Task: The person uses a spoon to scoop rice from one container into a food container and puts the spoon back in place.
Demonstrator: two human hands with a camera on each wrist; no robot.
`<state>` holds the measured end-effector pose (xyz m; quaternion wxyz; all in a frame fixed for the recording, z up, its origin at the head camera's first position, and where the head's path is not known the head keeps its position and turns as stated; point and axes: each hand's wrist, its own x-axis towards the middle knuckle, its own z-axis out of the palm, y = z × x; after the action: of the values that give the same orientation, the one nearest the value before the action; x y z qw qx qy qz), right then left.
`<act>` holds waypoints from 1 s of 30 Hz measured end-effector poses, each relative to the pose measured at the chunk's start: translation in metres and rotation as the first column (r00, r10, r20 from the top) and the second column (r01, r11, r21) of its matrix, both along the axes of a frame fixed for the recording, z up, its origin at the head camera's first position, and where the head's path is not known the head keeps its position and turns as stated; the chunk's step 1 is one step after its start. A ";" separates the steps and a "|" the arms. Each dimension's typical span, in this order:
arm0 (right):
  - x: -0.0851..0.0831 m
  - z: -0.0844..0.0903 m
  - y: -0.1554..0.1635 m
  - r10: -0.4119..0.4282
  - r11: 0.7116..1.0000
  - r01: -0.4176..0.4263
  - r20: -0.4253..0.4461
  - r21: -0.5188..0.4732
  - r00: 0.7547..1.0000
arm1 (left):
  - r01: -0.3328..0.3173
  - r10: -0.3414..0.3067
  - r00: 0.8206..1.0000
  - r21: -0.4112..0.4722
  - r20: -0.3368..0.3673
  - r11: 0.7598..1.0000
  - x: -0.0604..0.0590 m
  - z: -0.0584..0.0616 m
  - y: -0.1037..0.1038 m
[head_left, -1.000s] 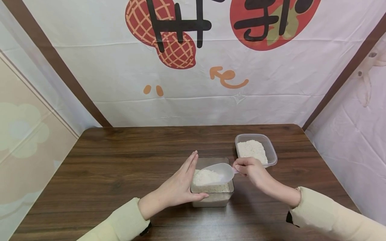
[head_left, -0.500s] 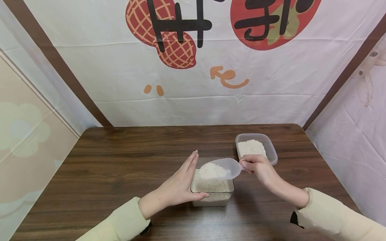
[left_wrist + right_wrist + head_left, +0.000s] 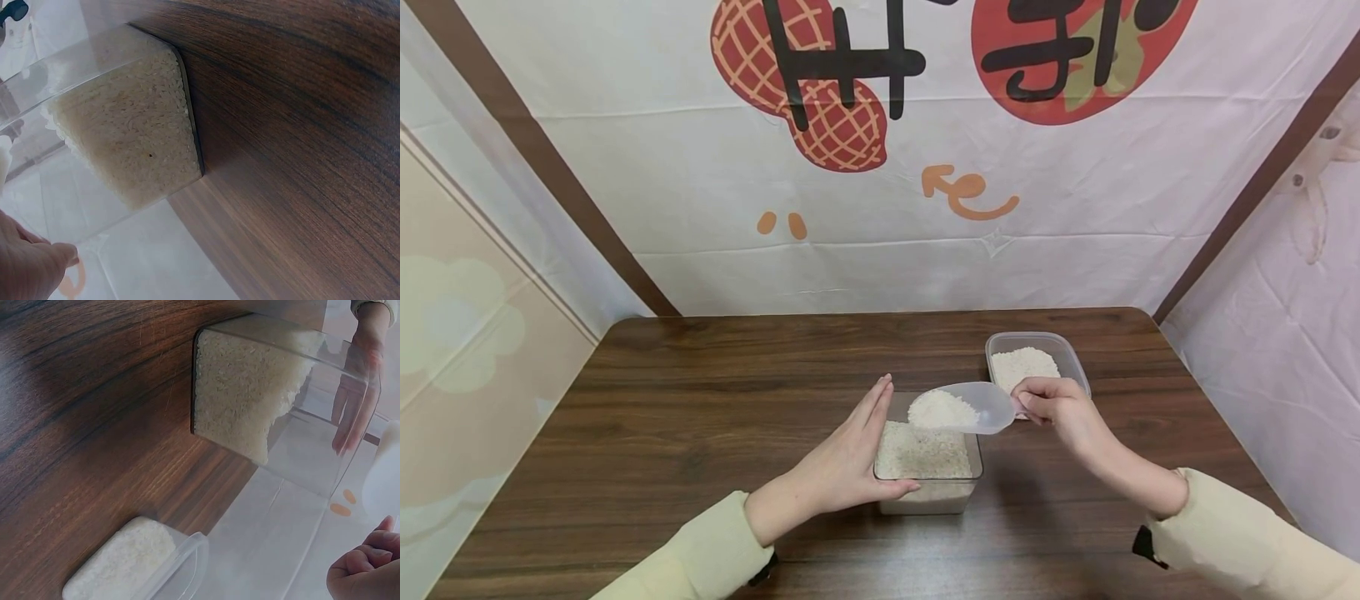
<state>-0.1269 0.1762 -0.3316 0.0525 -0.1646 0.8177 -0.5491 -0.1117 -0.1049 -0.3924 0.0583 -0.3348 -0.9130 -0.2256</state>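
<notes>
My right hand pinches the handle of a translucent plastic scoop. White rice lies heaped in the scoop, which hangs over the back right part of a clear rectangular container. Rice partly fills this container, as its walls show in the left wrist view and the right wrist view. With fingers straight, my left hand rests against the container's left side, its thumb along the near rim. Behind my right hand stands a smaller clear tub with more white rice.
Both containers stand on a dark wood-grain table. A white printed cloth hangs behind its far edge, with more cloth at both sides. The small tub sits near the back right.
My right hand has raised the loaded scoop out of the rectangular container and moved it right and away from me. My left hand and both containers stay in place.
</notes>
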 end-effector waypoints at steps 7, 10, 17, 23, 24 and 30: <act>0.000 0.001 0.010 -0.046 0.999 0.047 -0.002 0.020 0.999 | -0.001 0.001 1.000 0.000 -0.005 1.000 0.000 0.000 0.000; -0.001 0.001 0.014 -0.057 0.998 0.057 -0.010 0.017 0.998 | -0.003 0.003 1.000 -0.002 -0.005 1.000 0.000 0.000 0.000; -0.001 0.001 0.022 -0.090 0.996 0.090 -0.020 -0.016 0.996 | -0.007 0.007 1.000 -0.004 0.015 1.000 0.000 0.001 0.000; -0.004 0.000 0.031 -0.131 0.991 0.131 -0.026 -0.007 0.991 | -0.003 0.003 1.000 0.003 -0.016 1.000 0.001 0.000 0.000; -0.004 0.000 0.032 -0.141 0.990 0.141 -0.030 0.004 0.990 | -0.002 0.002 1.000 0.005 -0.022 1.000 0.001 0.000 0.000; -0.009 0.000 0.041 -0.186 0.982 0.187 -0.035 0.030 0.982 | -0.004 0.004 1.000 0.003 0.009 1.000 0.001 0.001 0.000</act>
<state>-0.1360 0.2169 -0.3321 -0.0095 -0.0949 0.8392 -0.5353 -0.1107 -0.1048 -0.3916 0.0549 -0.3318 -0.9136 -0.2284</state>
